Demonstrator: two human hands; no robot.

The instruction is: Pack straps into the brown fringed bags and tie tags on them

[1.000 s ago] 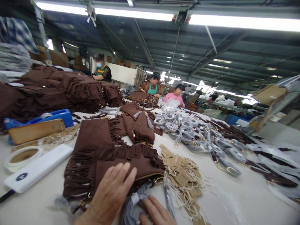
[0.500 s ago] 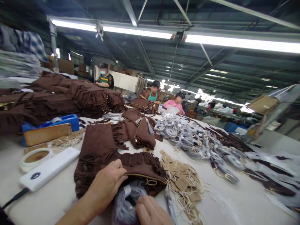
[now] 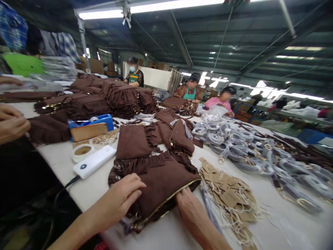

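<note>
A dark brown fringed bag (image 3: 163, 185) lies in front of me on the table, its gold zipper along the near edge. My left hand (image 3: 127, 192) rests on the bag's left part, fingers stretched over the fabric. At the zipped edge, my right hand (image 3: 188, 203) reaches into the opening; its fingertips are hidden inside, and I cannot tell what they hold. Another brown fringed bag (image 3: 132, 140) lies just behind. To the right are a heap of brown paper tags (image 3: 226, 187) with white strings and several plastic-wrapped coiled straps (image 3: 236, 149).
On the left lie a white power bank (image 3: 95, 161) with a cable, a tape roll (image 3: 82, 151), a phone (image 3: 88, 132) and a blue tape dispenser (image 3: 104, 121). Stacked brown bags (image 3: 119, 95) stand behind. Another person's hands (image 3: 11, 123) show at far left; several people work beyond.
The plastic-wrapped coil that was by my right hand at the bag's opening is out of sight, and that hand now reaches inside. The bag's front lies spread out. My view has swung left.
</note>
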